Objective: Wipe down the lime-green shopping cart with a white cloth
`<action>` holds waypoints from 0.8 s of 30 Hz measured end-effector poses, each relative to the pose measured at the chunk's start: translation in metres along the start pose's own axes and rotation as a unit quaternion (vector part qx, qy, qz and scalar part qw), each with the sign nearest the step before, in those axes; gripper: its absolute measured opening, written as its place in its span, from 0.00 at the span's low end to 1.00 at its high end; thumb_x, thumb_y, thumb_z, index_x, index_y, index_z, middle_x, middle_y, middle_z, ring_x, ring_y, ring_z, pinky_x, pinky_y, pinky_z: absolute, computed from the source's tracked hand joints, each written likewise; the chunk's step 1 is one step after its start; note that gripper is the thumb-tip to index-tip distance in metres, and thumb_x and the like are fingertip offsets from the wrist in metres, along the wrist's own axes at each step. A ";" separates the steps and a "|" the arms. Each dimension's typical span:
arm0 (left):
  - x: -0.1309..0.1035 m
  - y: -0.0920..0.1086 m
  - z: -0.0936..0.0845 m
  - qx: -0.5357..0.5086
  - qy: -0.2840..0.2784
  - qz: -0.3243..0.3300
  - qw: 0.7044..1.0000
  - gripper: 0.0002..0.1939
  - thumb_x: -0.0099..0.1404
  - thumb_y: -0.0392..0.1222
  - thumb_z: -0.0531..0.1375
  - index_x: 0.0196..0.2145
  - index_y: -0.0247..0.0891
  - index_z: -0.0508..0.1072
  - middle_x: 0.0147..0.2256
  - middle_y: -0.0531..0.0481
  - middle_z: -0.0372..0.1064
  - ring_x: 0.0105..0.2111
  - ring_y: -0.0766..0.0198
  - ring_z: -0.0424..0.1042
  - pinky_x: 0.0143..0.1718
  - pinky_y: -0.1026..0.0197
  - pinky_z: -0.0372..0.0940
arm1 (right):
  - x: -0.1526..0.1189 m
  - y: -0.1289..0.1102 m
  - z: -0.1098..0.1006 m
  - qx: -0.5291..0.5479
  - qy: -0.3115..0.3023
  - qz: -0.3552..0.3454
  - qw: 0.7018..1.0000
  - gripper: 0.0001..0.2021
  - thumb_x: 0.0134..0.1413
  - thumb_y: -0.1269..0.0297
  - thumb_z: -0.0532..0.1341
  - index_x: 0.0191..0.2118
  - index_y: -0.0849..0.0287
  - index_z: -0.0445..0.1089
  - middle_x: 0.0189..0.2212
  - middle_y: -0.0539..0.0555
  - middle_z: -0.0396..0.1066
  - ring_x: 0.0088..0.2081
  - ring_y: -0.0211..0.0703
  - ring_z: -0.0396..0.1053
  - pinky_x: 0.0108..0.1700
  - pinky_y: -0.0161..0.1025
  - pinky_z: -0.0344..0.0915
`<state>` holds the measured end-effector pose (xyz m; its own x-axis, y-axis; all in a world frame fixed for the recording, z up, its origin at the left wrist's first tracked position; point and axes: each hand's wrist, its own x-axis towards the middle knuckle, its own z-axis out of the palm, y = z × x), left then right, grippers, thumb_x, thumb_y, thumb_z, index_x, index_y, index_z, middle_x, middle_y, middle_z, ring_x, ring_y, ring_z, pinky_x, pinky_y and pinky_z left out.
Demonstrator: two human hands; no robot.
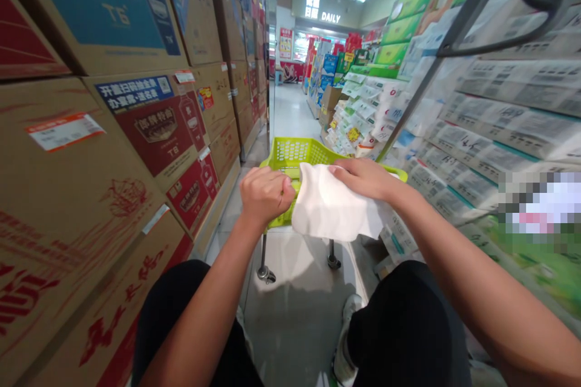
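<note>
A lime-green plastic basket (295,148) with perforated walls rides on a wheeled cart frame in front of my knees. At its near left corner my left hand (267,193) is closed in a fist around the rim; the rim under the fingers is hidden. My right hand (363,176) presses a white cloth (333,205) against the basket's near right side, thumb on top and the other fingers largely out of sight. The cloth hangs down over the near wall and covers much of it.
Stacked cardboard cartons (154,127) line the left side closely. On the right are piled tissue packs (481,127), and a grey pole with a loop handle (503,0) slants upward. Two caster wheels (265,275) stand on the floor (295,308). The aisle (293,109) continues ahead.
</note>
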<state>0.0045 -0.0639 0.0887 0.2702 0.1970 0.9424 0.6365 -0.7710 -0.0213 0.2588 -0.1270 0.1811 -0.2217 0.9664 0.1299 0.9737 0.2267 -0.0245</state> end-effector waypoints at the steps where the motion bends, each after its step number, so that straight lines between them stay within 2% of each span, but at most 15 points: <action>1: -0.001 -0.002 -0.001 -0.003 0.009 0.003 1.000 0.20 0.69 0.37 0.53 0.19 0.42 0.67 0.19 0.50 0.68 0.23 0.61 0.62 0.31 0.53 0.50 | -0.007 0.004 0.004 -0.002 0.027 -0.010 1.000 0.32 0.75 0.44 0.41 0.52 0.59 0.76 0.48 0.64 0.80 0.47 0.59 0.77 0.48 0.51 0.69; 4: -0.002 -0.005 -0.003 -0.012 0.029 -0.001 0.999 0.20 0.70 0.37 0.53 0.19 0.41 0.67 0.19 0.51 0.69 0.22 0.61 0.62 0.31 0.53 0.51 | -0.029 0.001 0.022 -0.013 0.135 -0.066 0.989 0.31 0.75 0.48 0.44 0.64 0.65 0.69 0.59 0.67 0.74 0.58 0.62 0.72 0.59 0.56 0.67; 7: -0.003 -0.005 -0.005 -0.013 0.026 -0.007 1.000 0.21 0.70 0.38 0.53 0.18 0.42 0.67 0.19 0.51 0.68 0.22 0.61 0.62 0.31 0.53 0.51 | -0.039 -0.025 0.037 -0.033 0.195 -0.131 0.971 0.31 0.74 0.52 0.48 0.70 0.69 0.64 0.68 0.69 0.66 0.67 0.62 0.65 0.68 0.57 0.60; 10: -0.004 -0.004 -0.006 -0.010 0.011 -0.019 1.000 0.21 0.70 0.38 0.52 0.18 0.42 0.67 0.19 0.50 0.67 0.22 0.60 0.62 0.31 0.52 0.51 | -0.031 -0.057 0.040 -0.029 0.194 -0.189 0.962 0.30 0.72 0.56 0.50 0.70 0.68 0.63 0.70 0.66 0.63 0.71 0.59 0.60 0.71 0.57 0.58; 13: -0.004 -0.009 -0.007 -0.013 0.003 -0.014 1.000 0.21 0.71 0.38 0.51 0.20 0.41 0.69 0.19 0.50 0.68 0.23 0.60 0.63 0.32 0.53 0.52 | -0.013 -0.071 0.029 -0.007 0.158 -0.188 0.969 0.29 0.72 0.56 0.48 0.69 0.68 0.65 0.67 0.66 0.68 0.69 0.59 0.64 0.69 0.56 0.61; 16: -0.005 -0.017 -0.009 -0.014 0.001 -0.001 1.000 0.22 0.72 0.37 0.51 0.19 0.41 0.68 0.19 0.50 0.68 0.23 0.61 0.63 0.31 0.53 0.52 | -0.003 -0.054 0.013 0.004 0.093 -0.109 0.990 0.27 0.75 0.53 0.45 0.64 0.64 0.70 0.61 0.65 0.75 0.61 0.59 0.72 0.61 0.53 0.67; 20: -0.007 -0.025 -0.009 -0.038 0.012 -0.016 0.999 0.20 0.71 0.37 0.52 0.23 0.40 0.73 0.22 0.49 0.74 0.24 0.60 0.68 0.33 0.54 0.57 | -0.017 -0.006 0.005 -0.022 0.013 0.078 0.997 0.30 0.75 0.47 0.40 0.53 0.59 0.74 0.47 0.65 0.81 0.48 0.62 0.78 0.47 0.52 0.70; 22: -0.008 -0.025 -0.009 -0.043 0.026 -0.028 0.998 0.20 0.71 0.38 0.52 0.22 0.40 0.73 0.22 0.49 0.74 0.24 0.60 0.68 0.33 0.54 0.58 | -0.030 0.007 0.012 -0.047 0.040 0.100 0.993 0.30 0.75 0.48 0.40 0.55 0.61 0.74 0.46 0.66 0.81 0.47 0.64 0.78 0.47 0.53 0.70; 24: -0.007 -0.022 -0.008 -0.039 0.039 -0.036 0.998 0.20 0.70 0.38 0.52 0.21 0.41 0.72 0.21 0.49 0.72 0.23 0.61 0.67 0.32 0.54 0.57 | -0.039 0.005 0.023 -0.052 0.111 0.046 0.991 0.29 0.75 0.52 0.41 0.62 0.63 0.70 0.53 0.67 0.78 0.54 0.64 0.76 0.53 0.56 0.69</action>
<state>-0.0172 -0.0530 0.0851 0.1670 0.2081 0.9638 0.5937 -0.8016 0.0702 0.2714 -0.1612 0.1530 -0.1254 0.9292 0.3476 0.9920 0.1135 0.0546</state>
